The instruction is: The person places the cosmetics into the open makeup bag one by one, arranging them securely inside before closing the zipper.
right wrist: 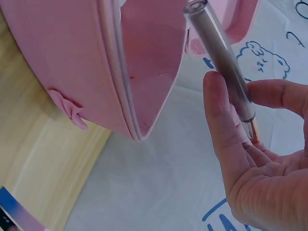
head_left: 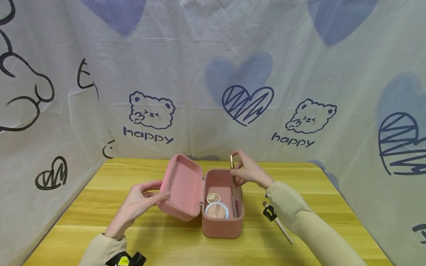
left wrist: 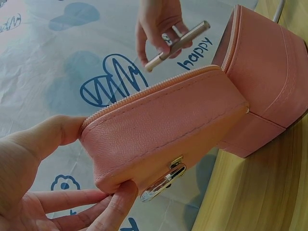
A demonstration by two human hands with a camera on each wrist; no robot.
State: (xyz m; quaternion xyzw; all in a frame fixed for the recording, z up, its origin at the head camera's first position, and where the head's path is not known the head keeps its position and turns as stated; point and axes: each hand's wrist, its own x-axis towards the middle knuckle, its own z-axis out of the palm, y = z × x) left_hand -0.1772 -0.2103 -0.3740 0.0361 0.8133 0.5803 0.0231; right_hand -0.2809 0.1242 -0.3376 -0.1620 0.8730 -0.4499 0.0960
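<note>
A pink zippered makeup case [head_left: 222, 227] stands on the table, its lid [head_left: 179, 212] swung out to the left. My left hand [head_left: 138, 201] holds the lid by its outer end, thumb at the rim and fingers beneath, as the left wrist view shows. Above the right side of the case, my right hand [head_left: 249, 170] pinches a slim, clear-bodied cosmetic tube [right wrist: 221, 62] between thumb and fingers. Inside the case lie a round powder compact [head_left: 226, 211] with a pale blue rim and a smaller round palette [head_left: 213, 198]. Another slim item [head_left: 236, 208] leans along the right inner wall.
A thin pale stick [head_left: 283, 231] lies on the wooden table [head_left: 133, 236] right of the case, partly behind a black wrist device [head_left: 269, 213]. A printed cloth [head_left: 199, 129] hangs behind the table. In the right wrist view, a blue-purple item [right wrist: 19, 207] shows at the corner.
</note>
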